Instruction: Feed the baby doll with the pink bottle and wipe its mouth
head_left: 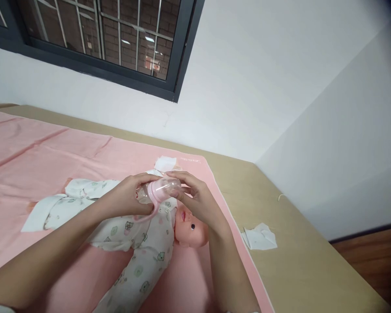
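Observation:
A clear baby bottle (144,194) with a pink collar, a pink handle and a transparent cap (169,188) is held above a baby doll (190,230). My left hand (128,195) is wrapped round the bottle's body. My right hand (195,195) has its fingers and thumb round the cap end. The doll lies on its back in white printed clothes (150,252), its head to the right and partly hidden by my right hand and wrist.
A pink blanket (16,152) lies under the doll on a wooden surface (247,182). A crumpled white cloth (260,237) lies right of the blanket. Another white cloth (165,163) is beyond my hands. Behind are a white wall and a barred window (117,39).

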The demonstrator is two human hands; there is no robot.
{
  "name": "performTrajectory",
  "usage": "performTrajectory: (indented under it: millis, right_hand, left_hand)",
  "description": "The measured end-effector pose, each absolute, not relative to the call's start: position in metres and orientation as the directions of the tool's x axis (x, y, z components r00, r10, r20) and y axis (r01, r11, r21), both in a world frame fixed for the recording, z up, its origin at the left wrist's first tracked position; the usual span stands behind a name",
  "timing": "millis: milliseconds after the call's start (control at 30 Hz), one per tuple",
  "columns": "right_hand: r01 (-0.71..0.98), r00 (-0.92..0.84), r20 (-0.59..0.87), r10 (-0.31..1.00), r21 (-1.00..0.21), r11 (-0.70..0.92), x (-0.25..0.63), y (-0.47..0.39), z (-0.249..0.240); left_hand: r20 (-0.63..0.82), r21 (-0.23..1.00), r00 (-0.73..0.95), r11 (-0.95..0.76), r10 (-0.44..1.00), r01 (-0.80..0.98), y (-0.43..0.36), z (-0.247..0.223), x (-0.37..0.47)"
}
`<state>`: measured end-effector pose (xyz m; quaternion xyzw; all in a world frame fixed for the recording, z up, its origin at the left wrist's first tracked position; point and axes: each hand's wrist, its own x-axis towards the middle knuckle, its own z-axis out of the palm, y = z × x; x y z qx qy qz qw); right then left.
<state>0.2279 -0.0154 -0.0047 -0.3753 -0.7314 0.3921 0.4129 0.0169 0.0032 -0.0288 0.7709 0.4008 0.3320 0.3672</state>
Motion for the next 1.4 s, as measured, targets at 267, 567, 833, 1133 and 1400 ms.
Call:
performTrajectory:
  millis: [267,567,833,1133,1400]
  right_hand:
    - [0.149,-0.372,0.328,0.868,-0.902,0.405,0.224,-0.016,-0.012]
    - [0.079,-0.392,0.351,0.850,-0.908,0.411,0.219,-0.014,-0.018]
    - [0.131,-0.391,0.371,0.842,-0.883,0.450,0.215,-0.018,-0.017]
    - [0.159,-0.385,0.381,0.841,-0.870,0.467,0.213,-0.020,-0.018]
    - [0.190,-0.340,0.405,0.849,-0.855,0.483,0.208,-0.024,-0.020]
  left_hand:
    - [0.203,0.816,0.467,-0.412,0.861,0.405,0.007,-0.027,0.010]
    - [0.169,0.799,0.443,-0.385,0.880,0.461,0.008,-0.029,0.003]
    - [0.098,0.789,0.449,-0.344,0.888,0.509,0.002,-0.020,0.002]
    - [0.130,0.748,0.474,-0.400,0.871,0.530,0.006,-0.024,0.001]
    - [0.150,0.741,0.472,-0.415,0.869,0.528,0.006,-0.026,0.000]
